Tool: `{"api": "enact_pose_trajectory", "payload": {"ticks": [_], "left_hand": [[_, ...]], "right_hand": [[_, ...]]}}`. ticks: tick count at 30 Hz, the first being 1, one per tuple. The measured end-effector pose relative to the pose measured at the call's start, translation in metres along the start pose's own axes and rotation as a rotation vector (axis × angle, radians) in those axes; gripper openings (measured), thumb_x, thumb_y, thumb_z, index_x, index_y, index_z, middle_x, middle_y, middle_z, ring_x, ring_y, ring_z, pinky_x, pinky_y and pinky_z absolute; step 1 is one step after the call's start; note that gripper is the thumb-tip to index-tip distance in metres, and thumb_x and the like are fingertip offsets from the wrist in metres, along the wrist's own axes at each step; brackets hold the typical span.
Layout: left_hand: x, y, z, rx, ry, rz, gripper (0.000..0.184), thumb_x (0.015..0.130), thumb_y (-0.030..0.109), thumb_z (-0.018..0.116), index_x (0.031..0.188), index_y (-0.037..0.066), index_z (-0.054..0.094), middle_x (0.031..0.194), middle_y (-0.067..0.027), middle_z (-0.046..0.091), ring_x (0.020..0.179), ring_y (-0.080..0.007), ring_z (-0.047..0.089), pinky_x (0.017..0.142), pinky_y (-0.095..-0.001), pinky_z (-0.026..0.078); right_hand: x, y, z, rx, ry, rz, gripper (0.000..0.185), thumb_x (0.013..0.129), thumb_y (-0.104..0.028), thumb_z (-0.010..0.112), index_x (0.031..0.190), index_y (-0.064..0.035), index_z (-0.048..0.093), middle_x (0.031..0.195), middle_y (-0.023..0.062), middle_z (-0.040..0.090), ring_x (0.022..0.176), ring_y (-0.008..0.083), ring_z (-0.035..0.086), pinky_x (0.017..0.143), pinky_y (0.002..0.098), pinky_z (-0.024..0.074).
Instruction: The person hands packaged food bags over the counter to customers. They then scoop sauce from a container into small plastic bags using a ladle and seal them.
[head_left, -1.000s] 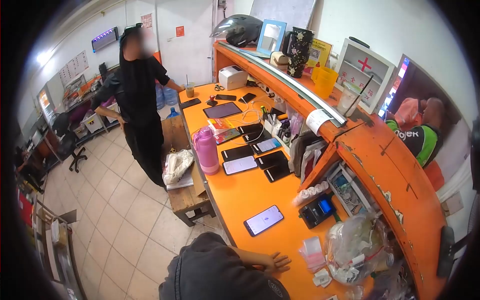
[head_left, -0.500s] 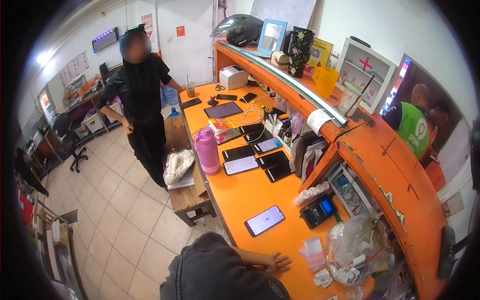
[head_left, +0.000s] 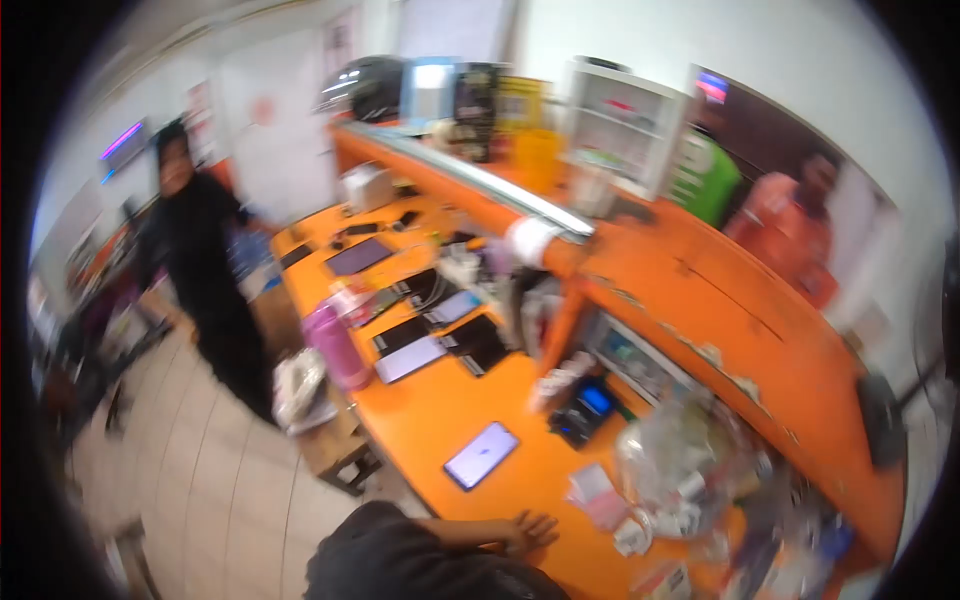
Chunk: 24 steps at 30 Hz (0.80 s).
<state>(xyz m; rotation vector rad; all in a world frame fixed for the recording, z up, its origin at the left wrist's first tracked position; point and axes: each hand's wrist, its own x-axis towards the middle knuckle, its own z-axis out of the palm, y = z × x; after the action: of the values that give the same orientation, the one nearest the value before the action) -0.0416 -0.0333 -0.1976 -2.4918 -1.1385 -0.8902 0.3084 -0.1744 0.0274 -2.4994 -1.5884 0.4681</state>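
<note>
An orange table (head_left: 540,455) runs beneath the left grip (head_left: 527,535), which rests on it, spread. Ahead of the grip lies a lit phone (head_left: 481,455); to its right, a plastic bag (head_left: 665,460)

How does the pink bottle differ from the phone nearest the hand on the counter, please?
The pink bottle stands upright, while the phone lies flat with its screen facing up. The pink bottle is tall and rounded; the phone is a thin rectangle. The pink bottle has a coloured body, whereas the phone shows a pale, lit screen. Both rest on the orange counter.
</note>
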Motion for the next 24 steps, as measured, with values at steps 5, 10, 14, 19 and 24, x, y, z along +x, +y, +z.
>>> {"api": "enact_pose_trajectory", "payload": {"ticks": [5, 10, 14, 19, 24], "left_hand": [[-0.008, -0.033, -0.021, 0.121, -0.441, 0.337, 0.068, 0.082, 0.046, 0.036, 0.139, 0.021, 0.01, 0.146, -0.0132, 0.0, 0.134, -0.0341, 0.001, 0.104, -0.0561, 0.004], [0.062, -0.047, -0.064, -0.298, -1.382, 0.308, 0.096, 0.075, 0.056, 0.049, 0.14, 0.011, -0.005, 0.142, -0.0253, -0.015, 0.13, -0.0458, -0.014, 0.097, -0.0644, -0.001], [0.044, -0.061, -0.056, -0.299, -1.333, 0.278, 0.092, 0.077, 0.059, 0.044, 0.14, 0.011, -0.003, 0.142, -0.0259, -0.011, 0.129, -0.0463, -0.012, 0.097, -0.0641, -0.004], [0.03, -0.061, -0.045, -0.396, -1.27, 0.178, 0.105, 0.072, 0.064, 0.049, 0.139, 0.008, -0.01, 0.139, -0.0304, -0.019, 0.125, -0.0515, -0.019, 0.094, -0.0666, -0.006], [0.013, -0.061, -0.037, 0.357, -0.675, 0.655, 0.089, 0.08, 0.058, 0.039, 0.14, 0.011, -0.007, 0.14, -0.0288, -0.016, 0.127, -0.0508, -0.016, 0.094, -0.0672, -0.005]], "right_hand": [[-0.022, -0.08, -0.104, -0.15, 0.223, -0.077, 0.022, 0.062, -0.006, 0.053, 0.081, -0.004, 0.062, 0.082, 0.0169, 0.06, 0.082, 0.0335, 0.057, 0.072, 0.0433, 0.0458], [-0.04, -0.057, -0.155, -0.282, 0.468, 0.115, 0.021, 0.062, -0.001, 0.052, 0.077, -0.0069, 0.064, 0.085, 0.0141, 0.06, 0.083, 0.0314, 0.057, 0.07, 0.0438, 0.045], [-0.03, 0.0, -0.184, -0.422, 0.528, 0.373, 0.016, 0.065, -0.001, 0.05, 0.074, -0.0062, 0.063, 0.077, 0.0162, 0.059, 0.079, 0.0336, 0.057, 0.067, 0.0443, 0.0451], [-0.001, 0.055, -0.206, -0.537, 0.719, 0.449, 0.016, 0.066, -0.002, 0.051, 0.079, -0.0039, 0.061, 0.083, 0.0163, 0.059, 0.086, 0.0333, 0.054, 0.071, 0.045, 0.0431], [0.068, 0.12, -0.174, -0.486, 1.067, 0.168, 0.019, 0.068, 0.004, 0.046, 0.08, -0.0001, 0.059, 0.093, 0.0194, 0.052, 0.093, 0.0366, 0.048, 0.073, 0.0453, 0.0419]]}}
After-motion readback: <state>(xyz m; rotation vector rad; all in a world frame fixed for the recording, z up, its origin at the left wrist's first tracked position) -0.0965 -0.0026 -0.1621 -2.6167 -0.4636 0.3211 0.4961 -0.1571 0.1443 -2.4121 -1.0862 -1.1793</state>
